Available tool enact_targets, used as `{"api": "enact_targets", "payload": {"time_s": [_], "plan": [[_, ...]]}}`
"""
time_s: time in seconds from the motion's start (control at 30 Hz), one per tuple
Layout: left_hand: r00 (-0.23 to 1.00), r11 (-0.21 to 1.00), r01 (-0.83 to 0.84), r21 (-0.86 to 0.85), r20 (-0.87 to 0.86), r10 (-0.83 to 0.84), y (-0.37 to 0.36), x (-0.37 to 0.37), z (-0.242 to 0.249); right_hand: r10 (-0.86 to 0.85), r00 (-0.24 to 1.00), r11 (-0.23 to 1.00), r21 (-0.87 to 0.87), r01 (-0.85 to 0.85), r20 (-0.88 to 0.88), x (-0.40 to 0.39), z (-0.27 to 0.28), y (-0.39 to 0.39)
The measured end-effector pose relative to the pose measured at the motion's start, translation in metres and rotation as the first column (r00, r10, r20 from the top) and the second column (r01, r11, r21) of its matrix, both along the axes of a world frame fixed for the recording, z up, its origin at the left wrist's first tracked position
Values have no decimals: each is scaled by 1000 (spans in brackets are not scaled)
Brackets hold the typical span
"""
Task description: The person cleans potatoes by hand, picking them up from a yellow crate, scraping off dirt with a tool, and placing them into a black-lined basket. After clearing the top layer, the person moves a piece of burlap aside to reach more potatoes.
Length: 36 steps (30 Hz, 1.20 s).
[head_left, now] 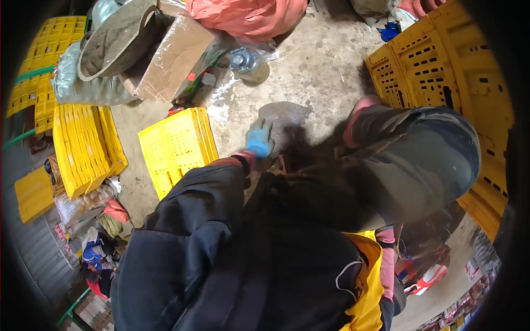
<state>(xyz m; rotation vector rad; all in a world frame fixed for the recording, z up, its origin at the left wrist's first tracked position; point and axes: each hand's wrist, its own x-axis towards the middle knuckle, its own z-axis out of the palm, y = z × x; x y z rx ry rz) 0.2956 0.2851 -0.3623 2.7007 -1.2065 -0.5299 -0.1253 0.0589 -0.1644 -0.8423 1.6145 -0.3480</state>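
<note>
My left hand [258, 141], in a blue glove with a pink cuff, reaches down beside my leg with its fingers stretched out. Right past the fingertips is a dark grey patch [287, 115] on the concrete floor. The nearest loose thing to this hand is a yellow plastic crate stack [176, 146] on its left. At my right side, a pink sleeve [387, 265] runs up to a sliver of blue glove, my right hand [386, 228]; its fingers are hidden behind my raised leg [419, 165].
Tall yellow crates [436, 66] line the right side. A capped clear jug [249, 65], cardboard box [174, 58], worn basin [113, 52] and red sack [248, 16] stand ahead. More stacked crates [85, 149] are at left. A person [96, 254] is at lower left.
</note>
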Motion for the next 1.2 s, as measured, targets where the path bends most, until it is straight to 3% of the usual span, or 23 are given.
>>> {"api": "enact_targets", "payload": {"time_s": [0.03,0.1,0.17,0.2,0.27,0.3,0.37,0.4,0.43,0.5,0.57,0.63,0.7,0.77,0.83,0.93,1.03,1.13,1.17,1.2], "plan": [[984,1000,-22,-2,178,22,-23,-4,15,5,1000,1000,-12,-5,-4,4,3,3],[939,1000,17,25,343,-25,-49,3,23,12,1000,999,-33,-12,-1,3,2,6],[934,986,144,87,318,-165,-72,23,18,13,1000,998,-56,-13,-7,4,4,7],[985,995,100,23,138,-103,-92,39,12,14,1000,998,-66,-15,-9,5,4,9],[972,998,-12,-67,-234,-4,-122,72,-11,19,1000,994,-108,-19,-5,4,4,9],[776,923,-311,-225,-621,110,-131,82,-37,26,1000,991,-133,-26,-3,3,4,8],[920,950,48,-308,-356,-162,-156,119,-49,47,999,980,-193,-47,-6,-2,7,3],[929,928,230,-293,-217,-299,-158,127,-48,74,997,966,-248,-75,-13,-7,5,-1],[678,952,-196,-236,-734,-43,-156,109,37,98,995,947,-306,-99,-19,-13,2,-4],[387,854,-430,-292,-915,-118,-142,97,59,128,992,913,-389,-126,-19,-23,-3,-7],[63,747,-634,-202,-976,-210,-130,99,71,150,988,903,-411,-128,22,-35,2,-9],[94,568,-802,-184,-978,-185,-115,112,54,176,981,910,-394,-131,81,-36,20,-6],[6,447,-893,-62,-992,-125,-101,127,46,222,969,906,-389,-164,108,-52,19,-8],[-84,346,-938,26,-985,-153,-93,129,63,-36,984,978,-196,71,176,-30,44,-5],[-69,395,-916,-72,-941,-332,-81,116,101,-3,939,983,-172,66,345,-37,53,-3],[-164,440,-898,-1,-927,-338,-77,106,127,-37,881,985,-133,112,471,-59,45,-2],[-63,440,-892,-106,-934,-353,-84,73,163,-68,853,977,-140,163,517,-81,35,2],[75,471,-861,-189,-965,-251,-91,58,199,-94,884,969,-160,186,457,-89,41,3],[288,539,-755,-373,-927,-239,-87,64,187,-86,899,970,-170,174,429,-91,44,5],[320,509,-763,-398,-917,-236,-83,65,173,-78,913,971,-178,161,401,-88,54,5]]}}
